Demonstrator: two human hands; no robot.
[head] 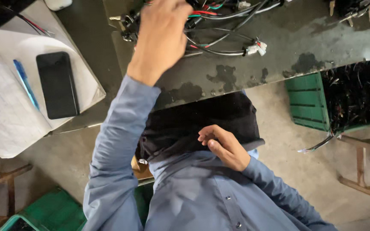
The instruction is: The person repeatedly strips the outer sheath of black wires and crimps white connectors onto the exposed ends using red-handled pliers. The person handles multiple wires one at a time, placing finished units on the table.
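My left hand [161, 38] reaches up onto the dark, stained worktable [305, 38], its back toward the camera. Its fingers curl into a bundle of black, red and green wires [219, 25], and the fingertips are hidden at the top edge. White connectors [257, 47] hang off the bundle to the right of that hand. My right hand [223, 147] rests low on the dark cloth over my lap [193, 119], below the table's front edge. Its fingers are loosely bent and hold nothing. Both arms wear blue shirt sleeves.
An open notebook [5, 111] lies at the left with a black phone [56, 83] and a blue pen [25, 83] on it. A green crate [307, 100] of dark wire parts stands at the right, above a wooden frame [365, 171]. Another green crate [52, 209] sits bottom left.
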